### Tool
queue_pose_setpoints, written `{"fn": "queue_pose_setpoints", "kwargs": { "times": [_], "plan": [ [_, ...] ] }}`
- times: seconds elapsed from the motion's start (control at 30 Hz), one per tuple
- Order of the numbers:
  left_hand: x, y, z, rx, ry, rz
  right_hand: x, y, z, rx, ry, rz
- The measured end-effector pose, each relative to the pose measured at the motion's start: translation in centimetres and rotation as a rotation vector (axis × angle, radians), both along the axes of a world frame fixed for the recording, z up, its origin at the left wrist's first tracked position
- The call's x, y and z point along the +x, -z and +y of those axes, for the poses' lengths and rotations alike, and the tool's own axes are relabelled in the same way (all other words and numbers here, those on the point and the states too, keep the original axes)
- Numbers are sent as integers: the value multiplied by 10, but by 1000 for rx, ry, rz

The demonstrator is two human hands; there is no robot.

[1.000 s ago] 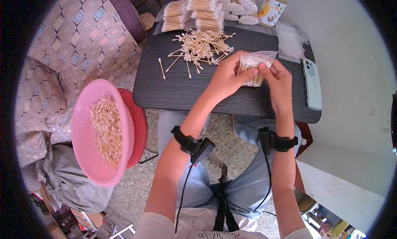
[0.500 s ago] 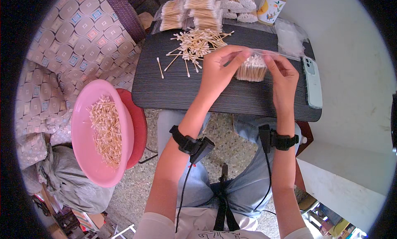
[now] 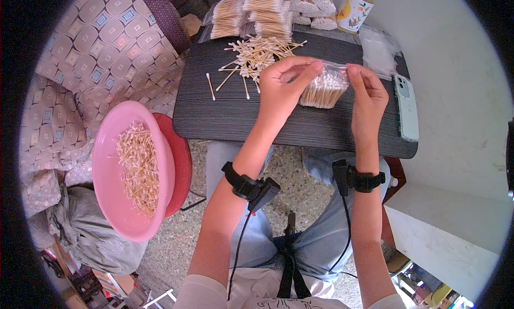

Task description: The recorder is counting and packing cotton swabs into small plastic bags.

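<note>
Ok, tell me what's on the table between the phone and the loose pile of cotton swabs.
In the head view, both hands hold a clear bag of swabs between the phone and the pile.

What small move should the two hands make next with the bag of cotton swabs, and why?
Probably press along the top edge to close it: the left hand and right hand pinch the top corners of the clear bag, which looks filled with swabs.
</note>
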State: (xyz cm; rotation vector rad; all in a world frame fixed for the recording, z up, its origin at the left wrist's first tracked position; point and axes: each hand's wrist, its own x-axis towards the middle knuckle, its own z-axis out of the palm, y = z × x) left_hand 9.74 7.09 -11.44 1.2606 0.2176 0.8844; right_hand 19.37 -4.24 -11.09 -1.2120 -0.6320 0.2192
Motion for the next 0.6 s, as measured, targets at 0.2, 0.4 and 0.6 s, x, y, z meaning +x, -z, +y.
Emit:
{"fn": "queue_pose_setpoints", "kwargs": {
  "times": [0.2,0.4,0.6],
  "plan": [
    [2,3,3,46,-1,-3,0,4,2,-8,11,-34],
    [5,8,2,59,-20,-53,0,7,5,-16,-20,7],
    [4,8,0,144,8,23,-5,2,5,-64,-108,27]
  ]
}}
